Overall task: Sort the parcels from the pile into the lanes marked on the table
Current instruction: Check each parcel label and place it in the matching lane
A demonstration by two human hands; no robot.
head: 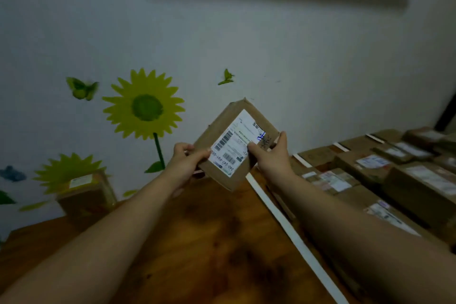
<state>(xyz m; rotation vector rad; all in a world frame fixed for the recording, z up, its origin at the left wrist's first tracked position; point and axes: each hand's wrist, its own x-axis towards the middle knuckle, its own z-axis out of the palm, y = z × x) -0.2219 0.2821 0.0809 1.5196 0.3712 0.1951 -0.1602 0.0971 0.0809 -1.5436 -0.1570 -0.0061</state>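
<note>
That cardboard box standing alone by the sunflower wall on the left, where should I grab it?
Probably by its two opposite side faces, reaching in from the front: the cardboard box stands upright on the table with the wall behind it, and looks too broad for one hand. The left hand and right hand both grip a small parcel now.

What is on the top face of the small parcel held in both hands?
A white shipping label with barcodes covers much of the parcel. The thumbs of the left hand and right hand lie over its edges, hiding the print there.
</note>
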